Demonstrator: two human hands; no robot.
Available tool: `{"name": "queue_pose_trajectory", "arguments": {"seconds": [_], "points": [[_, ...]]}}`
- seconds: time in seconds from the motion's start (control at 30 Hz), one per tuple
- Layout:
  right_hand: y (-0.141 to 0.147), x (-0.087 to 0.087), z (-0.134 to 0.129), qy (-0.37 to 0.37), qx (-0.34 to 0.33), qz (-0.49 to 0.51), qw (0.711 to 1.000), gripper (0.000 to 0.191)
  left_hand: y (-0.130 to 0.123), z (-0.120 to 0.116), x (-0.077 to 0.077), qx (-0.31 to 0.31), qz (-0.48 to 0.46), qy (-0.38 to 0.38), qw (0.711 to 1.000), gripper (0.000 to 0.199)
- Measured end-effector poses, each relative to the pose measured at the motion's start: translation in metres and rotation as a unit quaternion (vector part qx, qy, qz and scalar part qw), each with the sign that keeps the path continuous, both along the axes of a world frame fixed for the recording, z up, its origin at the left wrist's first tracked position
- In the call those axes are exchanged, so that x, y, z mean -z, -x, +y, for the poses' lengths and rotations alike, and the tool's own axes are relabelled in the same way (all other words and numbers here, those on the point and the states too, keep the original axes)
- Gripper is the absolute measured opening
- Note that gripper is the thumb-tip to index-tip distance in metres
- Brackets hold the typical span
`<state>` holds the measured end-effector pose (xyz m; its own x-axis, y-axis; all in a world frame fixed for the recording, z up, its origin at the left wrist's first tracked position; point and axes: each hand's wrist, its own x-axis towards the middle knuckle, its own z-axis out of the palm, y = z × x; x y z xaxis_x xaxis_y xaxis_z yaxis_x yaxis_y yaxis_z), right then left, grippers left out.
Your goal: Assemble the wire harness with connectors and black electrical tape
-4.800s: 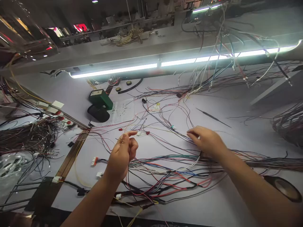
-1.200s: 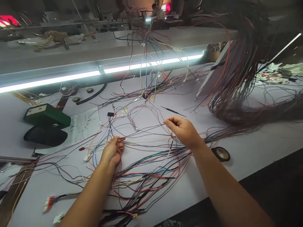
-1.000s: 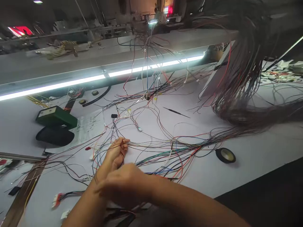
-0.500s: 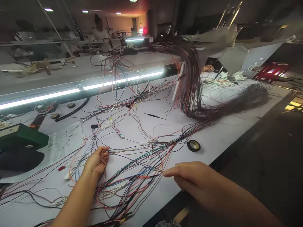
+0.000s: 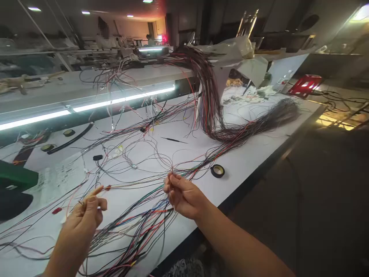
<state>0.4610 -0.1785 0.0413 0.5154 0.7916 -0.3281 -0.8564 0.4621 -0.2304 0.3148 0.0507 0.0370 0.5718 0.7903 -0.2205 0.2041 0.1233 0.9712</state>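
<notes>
R hand (image 5: 184,195) pinches thin wires (image 5: 172,168) | L hand (image 5: 85,217) part-curled, can't tell hold | I reckon wires lt, bendy, snag-prone; I'd grip nr ends

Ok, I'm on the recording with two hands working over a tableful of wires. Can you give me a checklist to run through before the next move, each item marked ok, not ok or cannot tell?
1. Right hand has its fingertips closed on a thin wire: ok.
2. Left hand has a sure hold: cannot tell; what sits between its thumb and fingers is too small to make out.
3. Tape roll lies in plain view on the table, clear of both hands: ok.
4. Pointed tool lies apart from both hands: ok.
5. Wires on the table lie untangled: not ok; many cross and overlap.
</notes>
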Motion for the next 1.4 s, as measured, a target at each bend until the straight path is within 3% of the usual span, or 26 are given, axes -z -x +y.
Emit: {"name": "queue_pose_trajectory", "arguments": {"seconds": [0.07,0.17,0.33,0.47,0.67,0.8,0.87,0.97,1.07,1.17,1.3,1.4], "points": [[0.003,-0.001,0.018,-0.005,0.02,0.108,0.994,0.013,0.017,-0.022,-0.002,0.031,0.012,-0.076,0.997,0.037],[0.014,0.004,0.038,0.012,0.03,0.166,0.986,0.01,0.034,-0.054,0.002,0.098,0.021,-0.15,0.984,0.033],[0.043,0.022,0.055,0.059,0.008,0.207,0.977,0.01,0.042,-0.084,0.001,0.058,-0.076,-0.069,0.993,0.033],[0.064,0.033,0.058,0.08,-0.018,0.202,0.976,0.015,0.051,-0.084,-0.001,0.042,-0.154,-0.012,0.987,0.031],[0.081,0.045,0.054,0.089,-0.085,0.147,0.981,0.015,0.071,-0.072,0.006,0.044,-0.209,-0.047,0.976,0.032],[0.083,0.053,0.052,0.099,-0.083,0.134,0.983,0.017,0.081,-0.071,0.009,0.028,-0.247,0.08,0.965,0.027],[0.083,0.056,0.052,0.105,-0.089,0.131,0.982,0.016,0.086,-0.071,0.01,0.009,-0.256,0.104,0.961,0.028],[0.082,0.057,0.056,0.109,-0.099,0.141,0.979,0.019,0.094,-0.069,0.012,0.021,-0.224,0.02,0.974,0.028],[0.087,0.051,0.062,0.112,-0.111,0.161,0.974,0.02,0.102,-0.068,0.015,0.115,-0.165,-0.121,0.972,0.026],[0.097,0.044,0.067,0.119,-0.135,0.154,0.972,0.015,0.103,-0.068,0.018,0.213,-0.134,-0.199,0.947,0.015],[0.111,0.036,0.072,0.082,-0.177,0.121,0.973,0.017,0.093,-0.07,0.02,0.195,-0.093,-0.277,0.936,0.049],[0.115,0.033,0.073,0.047,-0.215,0.088,0.972,0.018,0.087,-0.071,0.017,0.235,-0.087,-0.304,0.919,0.052]]}}
